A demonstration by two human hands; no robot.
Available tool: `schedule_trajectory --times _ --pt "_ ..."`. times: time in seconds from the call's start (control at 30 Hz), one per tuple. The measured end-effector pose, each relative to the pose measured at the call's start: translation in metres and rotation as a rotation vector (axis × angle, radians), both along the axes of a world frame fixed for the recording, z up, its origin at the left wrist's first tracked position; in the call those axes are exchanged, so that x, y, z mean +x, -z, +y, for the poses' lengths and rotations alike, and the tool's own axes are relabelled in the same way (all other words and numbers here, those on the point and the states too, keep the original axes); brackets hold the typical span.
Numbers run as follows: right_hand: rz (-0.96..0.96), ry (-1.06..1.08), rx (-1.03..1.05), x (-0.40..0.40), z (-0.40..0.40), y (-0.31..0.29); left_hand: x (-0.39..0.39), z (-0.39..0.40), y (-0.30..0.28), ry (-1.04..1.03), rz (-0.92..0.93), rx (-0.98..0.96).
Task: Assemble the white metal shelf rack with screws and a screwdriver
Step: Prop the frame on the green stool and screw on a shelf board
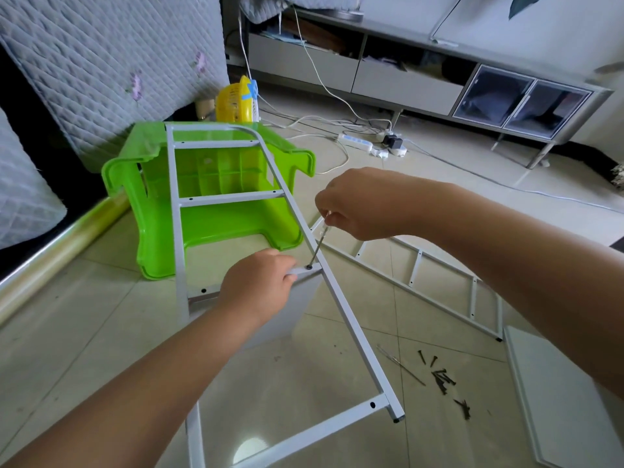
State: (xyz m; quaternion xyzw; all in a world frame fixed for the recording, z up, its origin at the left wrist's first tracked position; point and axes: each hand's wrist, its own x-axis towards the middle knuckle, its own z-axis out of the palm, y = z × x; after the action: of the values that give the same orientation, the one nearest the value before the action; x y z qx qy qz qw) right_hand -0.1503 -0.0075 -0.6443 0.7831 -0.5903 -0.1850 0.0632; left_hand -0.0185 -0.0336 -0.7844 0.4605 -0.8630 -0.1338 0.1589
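A white metal side frame (351,319) with cross rungs leans over an overturned green plastic stool (216,184). A white shelf panel (287,309) stands under the frame's third rung. My left hand (256,285) grips that rung and the panel's top edge. My right hand (358,204) holds a clear-handled screwdriver (320,239) whose tip sits on a screw (309,266) in the rung's right hole. A pile of dark screws (442,380) lies on the tile floor at the lower right.
A second white side frame (418,261) lies flat on the floor to the right. Another white panel (570,400) lies at the bottom right. A power strip (358,142) and cables run across the floor. A grey cabinet (439,82) stands behind, a quilted mattress (101,69) at the left.
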Motion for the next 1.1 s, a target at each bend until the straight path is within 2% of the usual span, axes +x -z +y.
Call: schedule_trajectory --times 0.13,0.23,0.47,0.57,0.73,0.9,1.0,1.1 --pt "0.03 -0.048 -0.009 0.001 0.005 0.002 -0.012 0.003 0.004 -0.002 0.151 0.006" --pt "0.034 0.026 -0.016 0.001 0.008 0.002 -0.014 0.001 0.005 -0.009 0.24 0.019" --pt "-0.077 0.26 -0.003 0.007 0.001 0.005 -0.014 -0.002 0.012 0.076 0.313 -0.055" --pt "-0.125 0.32 -0.002 0.008 -0.007 0.009 -0.012 0.001 0.014 0.093 0.289 -0.08" --pt "-0.049 0.184 0.137 -0.001 0.004 0.003 -0.012 -0.001 0.007 0.077 0.285 -0.02" --pt "0.241 -0.116 0.111 0.002 0.0 -0.002 -0.012 -0.002 0.004 0.065 0.283 0.015" --pt "0.363 -0.228 0.143 0.008 -0.001 -0.005 -0.01 -0.006 0.002 0.064 0.148 0.082" --pt "0.388 -0.265 0.184 0.012 0.0 -0.004 -0.002 -0.013 -0.002 0.122 -0.218 0.027"
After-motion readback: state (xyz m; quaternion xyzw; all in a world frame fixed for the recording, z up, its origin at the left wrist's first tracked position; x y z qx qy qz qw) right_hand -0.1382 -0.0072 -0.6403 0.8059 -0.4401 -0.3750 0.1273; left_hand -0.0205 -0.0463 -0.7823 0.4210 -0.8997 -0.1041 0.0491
